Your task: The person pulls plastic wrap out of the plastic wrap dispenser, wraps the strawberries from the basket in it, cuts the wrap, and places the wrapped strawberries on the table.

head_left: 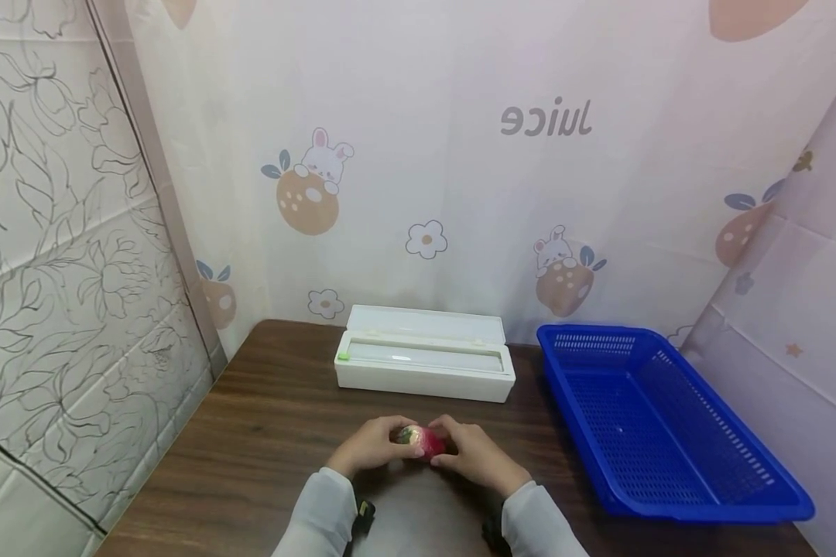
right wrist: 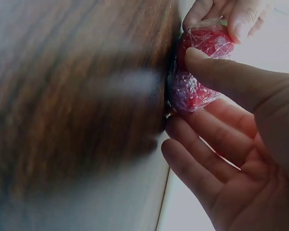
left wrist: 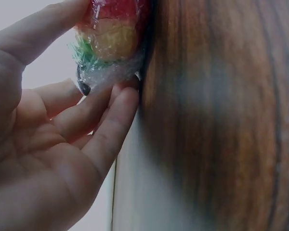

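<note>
Low over the brown table, both hands hold a red fruit with a yellow-green end (head_left: 423,440), wrapped in clear crinkled film. My left hand (head_left: 371,447) grips the yellow-green end, its thumb on the near side and fingers behind. In the left wrist view, green strands and a dark stem-like tip show under the film on the fruit (left wrist: 116,36). My right hand (head_left: 482,458) holds the red end. The right wrist view has its thumb pressed on the wrapped fruit (right wrist: 209,39), with fingertips underneath. Fingers partly hide the fruit in every view.
Behind the hands stands a long white cling film box (head_left: 418,383), its lid (head_left: 428,323) raised and a green tab at its left end. A blue perforated plastic basket (head_left: 585,433) stands at the right. Patterned curtain (head_left: 425,155) and wall panels enclose the wooden table (head_left: 251,456).
</note>
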The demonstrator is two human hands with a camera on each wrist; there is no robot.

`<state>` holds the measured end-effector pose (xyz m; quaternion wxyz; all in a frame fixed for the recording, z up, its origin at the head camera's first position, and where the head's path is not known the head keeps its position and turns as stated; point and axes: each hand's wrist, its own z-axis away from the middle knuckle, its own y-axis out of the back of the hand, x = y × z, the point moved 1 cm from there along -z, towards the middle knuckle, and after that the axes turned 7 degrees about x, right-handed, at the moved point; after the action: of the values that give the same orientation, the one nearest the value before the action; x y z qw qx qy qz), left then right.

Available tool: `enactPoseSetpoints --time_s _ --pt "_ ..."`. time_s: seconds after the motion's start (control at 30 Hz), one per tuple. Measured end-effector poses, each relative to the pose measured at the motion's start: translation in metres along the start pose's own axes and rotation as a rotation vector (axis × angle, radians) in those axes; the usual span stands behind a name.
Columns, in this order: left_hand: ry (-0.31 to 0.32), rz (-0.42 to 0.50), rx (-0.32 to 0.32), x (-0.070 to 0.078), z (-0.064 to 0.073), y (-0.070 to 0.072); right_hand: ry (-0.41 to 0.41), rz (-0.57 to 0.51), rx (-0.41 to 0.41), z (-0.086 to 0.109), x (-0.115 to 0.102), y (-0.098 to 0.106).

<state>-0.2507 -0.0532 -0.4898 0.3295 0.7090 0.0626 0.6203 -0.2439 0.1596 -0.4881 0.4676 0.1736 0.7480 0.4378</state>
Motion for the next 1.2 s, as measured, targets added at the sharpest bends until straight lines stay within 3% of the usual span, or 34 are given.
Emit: enactPoseSetpoints --time_s 0.33,0.7,1.2 --pt "-0.054 -0.015 0.005 0.0019 0.0017 -0.0007 -0.006 -0.025 0.034 0.0020 -0.0013 -0.0057" --pt "-0.073 -0.015 0.032 0.0033 0.0044 0.0039 -0.010 -0.025 0.022 0.0033 -0.0052 -0.0031" --pt "-0.041 -0.044 0.025 0.0034 0.0038 -0.0019 -0.028 0.007 -0.032 0.0030 -0.0006 -0.0031"
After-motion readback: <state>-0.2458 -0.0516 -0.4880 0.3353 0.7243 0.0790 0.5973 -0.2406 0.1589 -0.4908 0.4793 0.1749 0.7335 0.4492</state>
